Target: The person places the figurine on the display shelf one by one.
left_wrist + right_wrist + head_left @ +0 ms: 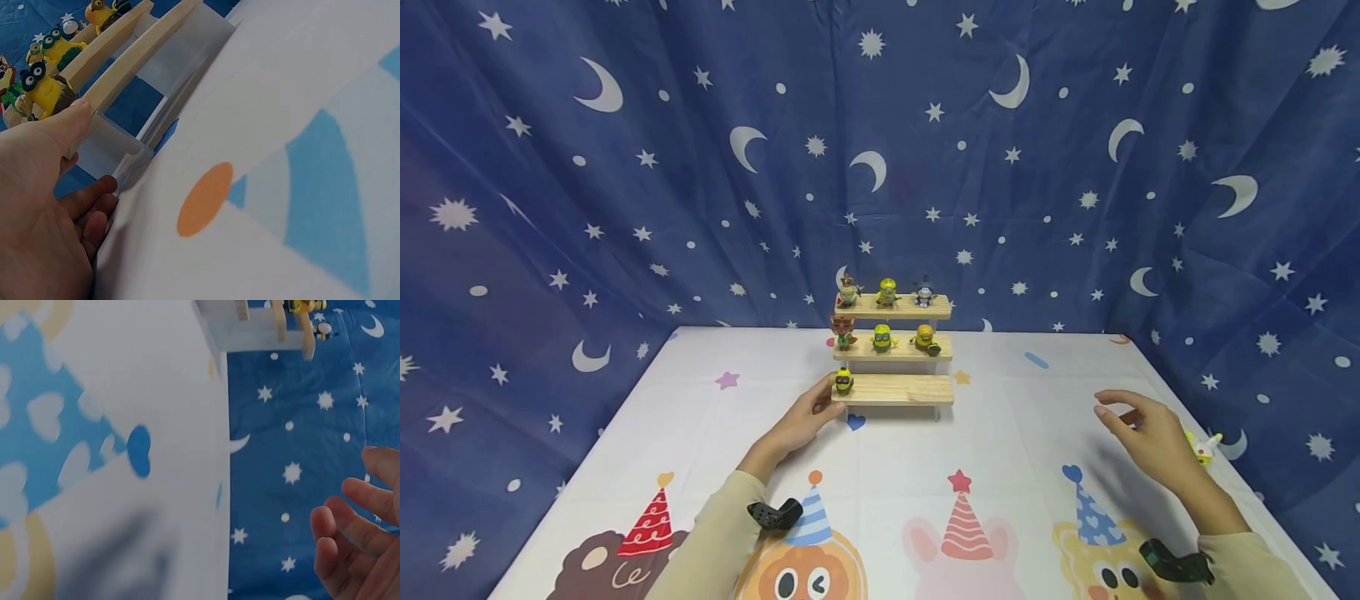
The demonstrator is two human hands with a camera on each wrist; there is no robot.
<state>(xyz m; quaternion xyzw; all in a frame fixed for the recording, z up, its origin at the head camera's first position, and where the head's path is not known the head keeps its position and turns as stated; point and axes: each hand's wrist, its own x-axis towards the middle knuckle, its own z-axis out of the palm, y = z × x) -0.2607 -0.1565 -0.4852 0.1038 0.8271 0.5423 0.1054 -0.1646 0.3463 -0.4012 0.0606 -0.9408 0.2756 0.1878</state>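
Note:
A three-step wooden display stand [891, 389] with clear supports [103, 147] stands toward the back of the table. My left hand [805, 414] grips the left end of its lowest step, the thumb on the board's end. Right by that hand, a small yellow figurine with dark goggles [843, 381] stands on this step. Several figurines line the two upper steps, among them a red-eared figure [842, 331] and a yellow one-eyed figure [887, 292]. My right hand [1153, 437] hovers over the table's right side, fingers loosely bent and holding nothing.
A white and yellow toy [1205, 447] lies at the table's right edge, partly hidden behind the right hand. The white tablecloth [1000, 433] bears cartoon animals in party hats. A blue curtain [910, 150] with moons and stars hangs behind and at both sides.

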